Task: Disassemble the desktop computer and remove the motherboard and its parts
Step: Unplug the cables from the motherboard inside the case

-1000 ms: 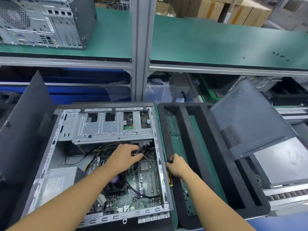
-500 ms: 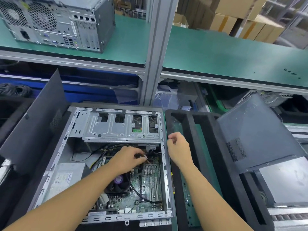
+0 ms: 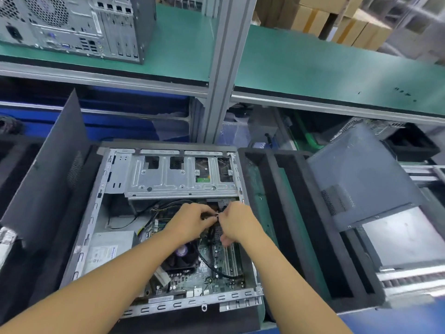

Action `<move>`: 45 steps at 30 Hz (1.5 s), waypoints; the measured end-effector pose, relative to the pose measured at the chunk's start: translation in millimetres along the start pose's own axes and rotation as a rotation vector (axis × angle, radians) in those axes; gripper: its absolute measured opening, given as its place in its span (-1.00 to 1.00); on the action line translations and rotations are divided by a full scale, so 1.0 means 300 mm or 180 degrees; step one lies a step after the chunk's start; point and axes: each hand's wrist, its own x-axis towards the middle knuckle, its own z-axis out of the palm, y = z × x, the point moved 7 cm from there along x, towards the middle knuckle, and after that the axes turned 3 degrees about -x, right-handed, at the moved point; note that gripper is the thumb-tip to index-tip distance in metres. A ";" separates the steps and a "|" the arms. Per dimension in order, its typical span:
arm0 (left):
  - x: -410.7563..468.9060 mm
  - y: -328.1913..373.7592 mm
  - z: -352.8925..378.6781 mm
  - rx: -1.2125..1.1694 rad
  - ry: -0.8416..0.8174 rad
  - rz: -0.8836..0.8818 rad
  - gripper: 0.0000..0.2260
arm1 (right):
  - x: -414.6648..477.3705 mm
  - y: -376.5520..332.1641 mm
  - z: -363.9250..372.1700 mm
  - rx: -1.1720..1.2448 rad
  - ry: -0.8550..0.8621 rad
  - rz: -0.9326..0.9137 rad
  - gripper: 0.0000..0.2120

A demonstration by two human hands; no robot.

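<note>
An open desktop case [image 3: 101, 213] lies on its side in front of me. Inside it sits the green motherboard [image 3: 216, 276] with a black CPU fan [image 3: 183, 259], a power supply [image 3: 108, 249] at the left and a metal drive cage [image 3: 178, 174] at the far end. My left hand [image 3: 192, 220] and my right hand [image 3: 237, 222] meet over the board just below the cage. Both pinch a small cable connector [image 3: 216, 215] between their fingertips. A black cable [image 3: 212, 263] curves across the board beneath my right wrist.
A black foam tray [image 3: 284, 213] lies right of the case. Grey side panels lean at the left [image 3: 48, 169] and right [image 3: 361, 174]. Another computer tower [image 3: 72, 25] stands on the green upper shelf. A metal post [image 3: 224, 68] rises behind the case.
My right hand left the case's right edge and moved in over the motherboard to meet my left hand at the connector. My view shifted closer and downward.
</note>
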 end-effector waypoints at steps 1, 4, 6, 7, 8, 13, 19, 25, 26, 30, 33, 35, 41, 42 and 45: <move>-0.002 -0.009 0.000 0.0090 -0.0082 -0.0009 -0.82 | -0.003 0.006 0.016 0.0165 0.0146 -0.0007 -0.85; -0.006 -0.038 -0.001 0.0239 -0.0304 -0.0032 -0.91 | -0.012 0.019 0.044 0.0708 0.0682 0.0051 -0.77; -0.008 -0.045 -0.003 0.0189 -0.0380 0.0024 -0.88 | -0.022 0.026 0.079 0.1288 0.0743 0.0158 -0.84; -0.008 -0.049 -0.003 0.0144 -0.0404 0.0041 -0.89 | -0.021 0.032 0.094 0.1516 0.0770 0.0216 -0.87; -0.008 -0.052 -0.002 0.0080 -0.0412 0.0066 -0.90 | -0.025 0.036 0.097 0.1577 0.0853 0.0240 -0.89; -0.024 -0.041 0.011 -0.0230 -0.0477 0.0225 -0.62 | -0.015 0.037 0.099 0.1167 0.1180 0.0000 -0.93; -0.010 -0.047 0.024 -0.0594 -0.0481 0.0069 -0.76 | -0.003 0.052 0.109 0.1115 0.1136 0.0030 -0.94; -0.002 -0.042 0.033 -0.0675 -0.0529 0.0065 -0.60 | -0.010 0.048 0.110 0.0953 0.1415 0.0087 -0.97; -0.001 -0.040 0.035 -0.0542 -0.0577 0.0105 -0.59 | -0.017 0.044 0.107 0.0877 0.1479 0.0075 -0.94; 0.005 -0.032 0.041 -0.0364 -0.0792 0.0200 -0.66 | -0.044 0.026 0.102 0.0436 0.1656 -0.0097 -0.85; 0.010 -0.015 0.038 -0.0217 -0.0724 0.0317 -0.75 | -0.040 0.033 0.107 0.0464 0.1617 -0.0151 -0.86; 0.016 -0.016 0.040 -0.0218 -0.0594 0.0325 -0.79 | -0.034 0.048 0.109 0.0702 0.1543 -0.0231 -0.90; 0.021 -0.040 0.051 -0.0272 -0.0527 0.0254 -0.79 | -0.029 0.071 0.118 0.0882 0.1409 -0.0457 -0.87; 0.022 -0.039 0.053 -0.0281 -0.0553 0.0246 -0.78 | -0.026 0.072 0.119 0.0920 0.1402 -0.0457 -0.83; 0.020 -0.037 0.052 -0.0257 -0.0628 0.0257 -0.72 | -0.019 0.063 0.130 0.0855 0.1318 -0.0540 -0.77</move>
